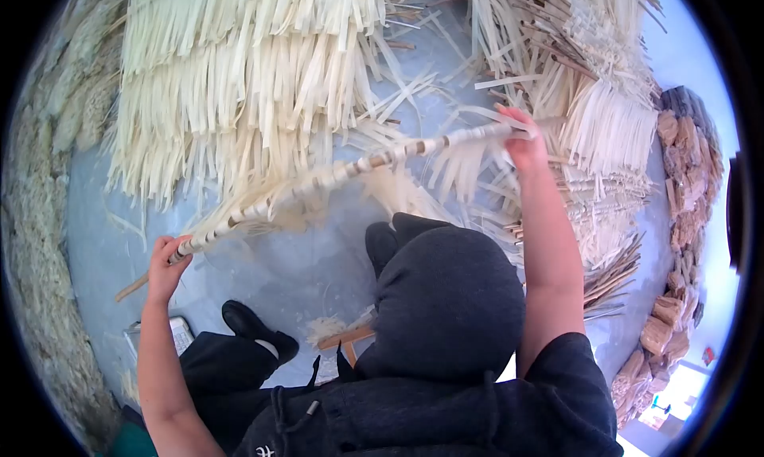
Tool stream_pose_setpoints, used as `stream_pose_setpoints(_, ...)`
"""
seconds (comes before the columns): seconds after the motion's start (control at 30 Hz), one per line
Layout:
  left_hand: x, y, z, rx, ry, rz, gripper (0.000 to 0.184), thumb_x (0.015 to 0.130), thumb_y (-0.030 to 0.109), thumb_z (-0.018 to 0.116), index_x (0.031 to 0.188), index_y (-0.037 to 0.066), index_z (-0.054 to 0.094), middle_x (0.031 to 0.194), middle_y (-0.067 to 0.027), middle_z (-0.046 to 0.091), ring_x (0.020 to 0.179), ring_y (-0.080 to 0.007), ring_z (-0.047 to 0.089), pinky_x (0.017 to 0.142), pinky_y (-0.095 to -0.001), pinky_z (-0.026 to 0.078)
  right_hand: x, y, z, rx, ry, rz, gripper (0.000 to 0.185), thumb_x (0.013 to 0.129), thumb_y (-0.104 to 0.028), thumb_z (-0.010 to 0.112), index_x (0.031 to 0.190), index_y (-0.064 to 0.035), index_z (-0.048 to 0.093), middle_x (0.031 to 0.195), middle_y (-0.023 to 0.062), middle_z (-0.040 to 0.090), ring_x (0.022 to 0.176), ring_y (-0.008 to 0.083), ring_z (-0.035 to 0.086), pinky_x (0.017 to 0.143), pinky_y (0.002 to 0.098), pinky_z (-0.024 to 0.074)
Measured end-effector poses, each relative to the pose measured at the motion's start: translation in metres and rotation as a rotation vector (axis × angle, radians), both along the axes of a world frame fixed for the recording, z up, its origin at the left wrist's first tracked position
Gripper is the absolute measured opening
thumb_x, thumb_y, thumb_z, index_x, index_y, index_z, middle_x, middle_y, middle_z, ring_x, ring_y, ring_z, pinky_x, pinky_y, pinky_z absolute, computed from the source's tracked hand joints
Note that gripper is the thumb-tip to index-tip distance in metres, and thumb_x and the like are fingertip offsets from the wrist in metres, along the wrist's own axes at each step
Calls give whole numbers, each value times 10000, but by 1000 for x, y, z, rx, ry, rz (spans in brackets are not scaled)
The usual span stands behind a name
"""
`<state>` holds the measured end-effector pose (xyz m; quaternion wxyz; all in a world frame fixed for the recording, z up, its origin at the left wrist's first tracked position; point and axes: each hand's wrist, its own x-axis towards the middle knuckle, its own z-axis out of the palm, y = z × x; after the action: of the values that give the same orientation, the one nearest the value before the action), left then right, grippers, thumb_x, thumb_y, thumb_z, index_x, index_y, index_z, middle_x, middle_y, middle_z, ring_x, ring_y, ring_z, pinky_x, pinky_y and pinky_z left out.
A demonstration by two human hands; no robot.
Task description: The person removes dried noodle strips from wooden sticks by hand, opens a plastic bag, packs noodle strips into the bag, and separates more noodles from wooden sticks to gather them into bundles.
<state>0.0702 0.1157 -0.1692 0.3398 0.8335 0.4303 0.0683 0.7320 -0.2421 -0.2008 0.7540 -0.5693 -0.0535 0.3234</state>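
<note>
A long thin stick [374, 162] wound with loops of pale flat strips slants across the view, raised in front of my body. My left hand [165, 270] is wrapped round its lower left end, and a bare brown tip sticks out past the fist. Round the upper right end closes my right hand [524, 142], with a pale strip at its fingers. Loose strip ends [298, 210] hang from the stick and look blurred. Beyond the stick lie rows of similar strips [239, 99] on the floor.
More fringed strips [609, 130] and brown sticks [617, 274] are heaped at the right. Stacked bundles [684, 194] stand along the right wall. A rough wall [56, 194] rises at the left. By my shoe [259, 330] are a wooden stool [346, 337] and a pale rectangular object [181, 335].
</note>
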Motion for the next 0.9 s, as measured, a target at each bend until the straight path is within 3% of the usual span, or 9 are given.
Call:
stream_pose_setpoints(0.3,28,-10,49,-50,116,19,433,706,30,748,1122,143,709,919,-60,571,879,-224,573,800,-336,478,-125,100,28,281,396,308,340,949,-273,518,1226,-88,586,1250,83,622,1121,221,556,941,384,385)
stream_pose_setpoints(0.4,38,-19,57,-11,279,-107,551,696,97,777,1228,174,651,1008,-72,615,927,-241,598,814,-356,486,-112,97,-2,159,305,288,310,939,-300,529,1179,-119,605,1267,89,619,1127,220,560,950,395,384)
stream_pose_setpoints(0.5,49,-34,64,-239,259,163,767,682,183,814,1385,218,509,1177,-132,609,1104,-306,570,932,-395,459,-97,77,-26,102,308,190,265,931,-305,545,1134,-147,610,1276,77,618,1123,210,560,955,401,380)
stream_pose_setpoints(0.57,41,-45,53,298,220,77,954,667,244,843,1483,210,351,1355,-199,493,1286,-361,437,1066,-426,364,-98,73,-18,71,294,158,248,928,-301,552,1120,-157,611,1277,65,617,1124,206,558,957,402,378)
stream_pose_setpoints(0.6,37,-52,45,298,224,81,954,667,244,843,1483,210,351,1355,-199,493,1286,-361,437,1066,-426,364,-98,71,-15,37,273,105,230,924,-298,559,1106,-167,612,1279,53,617,1125,202,556,959,402,376)
stream_pose_setpoints(0.67,25,-67,22,502,38,307,978,685,268,846,1494,135,313,1483,-211,333,1396,-371,279,1142,-457,249,-95,70,-19,37,289,76,264,894,-289,582,1122,-159,604,1258,33,621,1083,195,568,954,407,383)
stream_pose_setpoints(0.8,3,-91,-43,475,-234,742,943,752,323,812,1493,68,287,1545,-168,235,1429,-326,224,1152,-459,218,-95,76,-14,11,282,4,296,862,-296,608,1121,-153,607,1206,10,637,1013,184,586,932,399,392)
stream_pose_setpoints(0.87,6,-92,-54,-29,-951,1411,857,839,413,726,1486,53,294,1559,-143,211,1428,-297,227,1157,-464,198,-89,73,-25,-4,257,89,301,867,-305,604,1128,-157,613,1202,15,636,1017,186,583,926,397,394)
stream_pose_setpoints(0.9,4,-84,-61,-49,-957,1401,857,839,413,726,1486,53,294,1559,-143,211,1428,-297,227,1157,-464,198,-80,69,-27,-16,230,174,305,872,-315,600,1134,-160,619,1199,19,636,1020,188,579,920,395,396)
